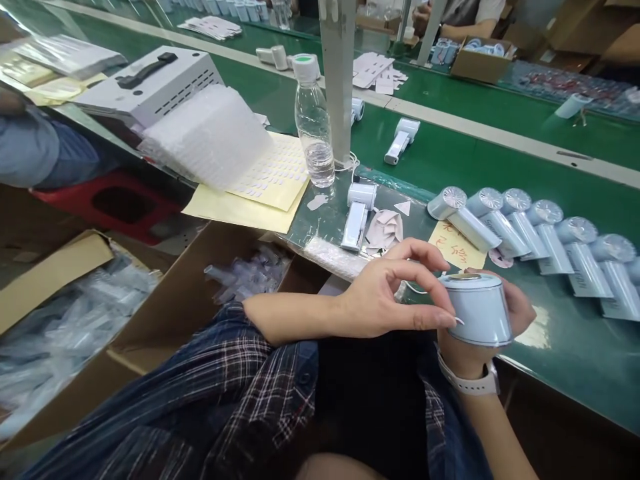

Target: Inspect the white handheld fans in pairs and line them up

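My right hand point(517, 310), with a pale watch on its wrist, is wrapped round the back of a light blue handheld fan point(481, 310). The fan's round head faces me, with a shiny oval patch on its upper side; the rest of it is hidden. From the left, my left hand point(395, 290) reaches to the fan's near edge. Its thumb and index finger pinch a small white strip point(459, 321) against the fan's side. Just beyond my left hand, another light blue fan point(356, 217) lies on the green table point(565, 360) beside a crumpled white paper point(385, 230).
Several film-wrapped fans point(537, 230) lie in a row at right. A water bottle point(315, 127) stands by a metal post point(337, 80). Left are yellow label sheets point(273, 173) and a white machine point(150, 83). Cardboard boxes point(165, 293) flank my legs. Co-workers sit around.
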`<state>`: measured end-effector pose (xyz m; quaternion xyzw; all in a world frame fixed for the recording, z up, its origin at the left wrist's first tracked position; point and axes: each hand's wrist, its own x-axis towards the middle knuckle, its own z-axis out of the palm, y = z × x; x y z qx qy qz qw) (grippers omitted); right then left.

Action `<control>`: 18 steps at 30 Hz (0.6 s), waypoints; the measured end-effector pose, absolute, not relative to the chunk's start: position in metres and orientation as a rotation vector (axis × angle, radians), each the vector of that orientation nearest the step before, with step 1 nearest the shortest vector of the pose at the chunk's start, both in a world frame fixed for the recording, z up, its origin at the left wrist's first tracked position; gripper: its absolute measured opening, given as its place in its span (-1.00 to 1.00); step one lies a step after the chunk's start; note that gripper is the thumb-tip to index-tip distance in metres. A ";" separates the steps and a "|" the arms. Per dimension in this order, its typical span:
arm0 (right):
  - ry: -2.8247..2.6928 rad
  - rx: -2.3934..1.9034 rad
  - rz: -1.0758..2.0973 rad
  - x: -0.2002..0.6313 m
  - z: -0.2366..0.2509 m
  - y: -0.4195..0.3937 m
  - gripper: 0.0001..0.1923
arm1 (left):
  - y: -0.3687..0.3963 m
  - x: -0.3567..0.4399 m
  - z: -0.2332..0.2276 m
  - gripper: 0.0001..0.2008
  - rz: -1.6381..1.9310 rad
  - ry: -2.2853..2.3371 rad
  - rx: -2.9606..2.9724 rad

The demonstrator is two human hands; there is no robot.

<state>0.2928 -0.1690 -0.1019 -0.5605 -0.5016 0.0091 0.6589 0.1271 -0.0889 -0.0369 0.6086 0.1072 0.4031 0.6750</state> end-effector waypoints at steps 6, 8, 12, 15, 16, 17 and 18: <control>-1.229 -1.466 -0.214 0.288 -0.107 -0.171 -0.45 | -0.087 0.126 -0.042 -0.74 0.885 0.327 1.363; -1.287 -1.464 -0.287 0.288 -0.107 -0.171 -0.44 | -0.087 0.124 -0.044 -0.73 0.890 0.344 1.370; -1.308 -1.420 -0.366 0.287 -0.105 -0.168 -0.44 | -0.087 0.123 -0.047 -0.73 0.910 0.353 1.371; -1.318 -1.365 -0.415 0.289 -0.104 -0.167 -0.41 | -0.089 0.130 -0.054 -0.73 0.952 0.350 1.380; -1.324 -1.343 -0.434 0.291 -0.104 -0.169 -0.39 | -0.090 0.134 -0.058 -0.72 0.970 0.355 1.380; -1.317 -1.339 -0.447 0.293 -0.105 -0.172 -0.38 | -0.089 0.139 -0.063 -0.68 0.971 0.361 1.370; -1.321 -1.360 -0.406 0.296 -0.105 -0.176 -0.35 | -0.086 0.143 -0.069 -0.62 0.960 0.370 1.340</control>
